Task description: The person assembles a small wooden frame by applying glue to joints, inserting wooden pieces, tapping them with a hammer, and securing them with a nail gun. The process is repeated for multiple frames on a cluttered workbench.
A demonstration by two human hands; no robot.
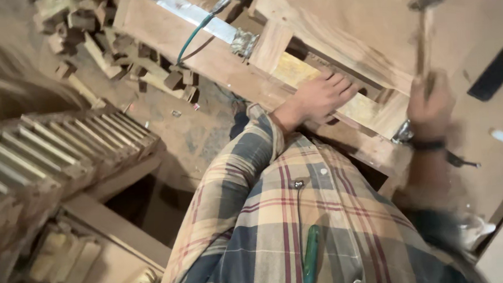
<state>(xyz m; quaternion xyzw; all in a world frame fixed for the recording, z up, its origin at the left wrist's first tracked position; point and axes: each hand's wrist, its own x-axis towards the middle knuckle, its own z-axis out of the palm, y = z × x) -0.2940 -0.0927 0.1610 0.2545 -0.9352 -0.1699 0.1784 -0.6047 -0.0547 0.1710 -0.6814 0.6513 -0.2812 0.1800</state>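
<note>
My left hand (318, 98) lies flat, fingers apart, on a wooden frame piece (339, 68) on the workbench. My right hand (430, 106), blurred by motion, is shut on the handle of a hammer (424, 35) raised above the frame, its head near the top of the view. A dark band sits on my right wrist. My plaid shirt fills the lower middle of the view, with a green pen (310, 259) in its pocket.
A green cable (197, 32) and a metal strip (193, 15) lie across the workbench's far side. Wood offcuts (114, 45) are heaped on the floor at upper left. A slatted wooden panel (62, 145) stands at left. A black flat object (495, 71) lies at right.
</note>
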